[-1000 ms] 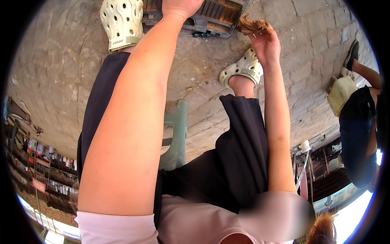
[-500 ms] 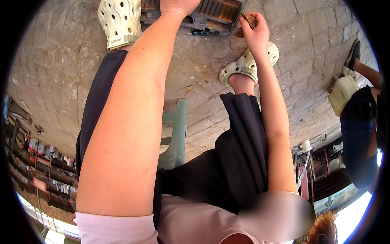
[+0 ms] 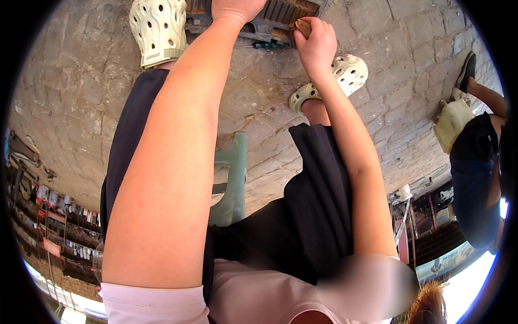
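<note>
A dirty dark plastic case with rows of slots lies on the ground at the top of the view, its far part cut off. Over its left half is my left hand; the fingers run past the upper edge, so their hold is hidden. At the case's near right corner, my right hand pinches a small brown folded piece, perhaps cloth or sandpaper, against the case's edge. Just below the case lies a screwdriver with a dark green handle.
Cream clogs, left and right, flank the case on the stone paving. Between my legs shows a green plastic stool. Another person is at far right. Shelves with small goods stand lower left.
My right hand has moved left with the brown piece, from beside the case's right end onto its near corner. My left hand stays almost where it was.
</note>
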A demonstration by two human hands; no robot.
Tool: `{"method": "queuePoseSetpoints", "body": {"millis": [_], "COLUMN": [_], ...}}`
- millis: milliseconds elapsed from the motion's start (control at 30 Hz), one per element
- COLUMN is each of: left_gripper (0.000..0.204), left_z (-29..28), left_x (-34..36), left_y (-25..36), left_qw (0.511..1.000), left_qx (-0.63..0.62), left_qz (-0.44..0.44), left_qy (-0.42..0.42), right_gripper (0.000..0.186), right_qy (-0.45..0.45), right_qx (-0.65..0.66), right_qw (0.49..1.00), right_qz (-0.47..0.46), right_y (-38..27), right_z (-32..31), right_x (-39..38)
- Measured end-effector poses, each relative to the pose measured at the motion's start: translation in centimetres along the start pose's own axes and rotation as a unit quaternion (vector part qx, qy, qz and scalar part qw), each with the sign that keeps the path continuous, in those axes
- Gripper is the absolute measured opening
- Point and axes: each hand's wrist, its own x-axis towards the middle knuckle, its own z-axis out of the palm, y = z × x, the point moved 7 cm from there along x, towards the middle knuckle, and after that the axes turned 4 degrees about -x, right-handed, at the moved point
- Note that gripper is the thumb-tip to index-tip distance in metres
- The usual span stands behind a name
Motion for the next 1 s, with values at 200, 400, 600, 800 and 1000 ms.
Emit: {"method": "queuePoseSetpoints", "body": {"millis": [200,400,600,800,1000], "left_gripper": [0.038,0.038,0.037,0.037,0.039], "left_z": [0.0,0.1,0.0,0.1,0.2], "left_x": [0.1,0.0,0.1,-0.1,0.1], "left_y": [0.1,0.1,-0.1,0.0,-0.4], "left_qw": [1.0,1.0,1.0,1.0,1.0], "left_qx": [-0.005,-0.002,0.008,-0.001,-0.026], "left_qz": [0.0,-0.002,-0.005,-0.019,-0.013], "left_qy": [0.007,0.002,0.0,-0.021,-0.005], "right_gripper": [0.032,0.033,0.034,0.034,0.034], "right_qy": [0.06,0.074,0.108,0.173,0.194], "right_qx": [0.056,-0.078,-0.087,-0.137,-0.108], "right_qw": [0.995,0.993,0.99,0.96,0.935], "right_qz": [0.064,0.041,0.028,0.172,0.278], "right_y": [1.0,0.8,0.5,-0.6,-1.2], "right_z": [0.7,0.8,1.6,2.6,3.0], "right_x": [-0.9,-0.9,0.6,-0.8,0.4]}}
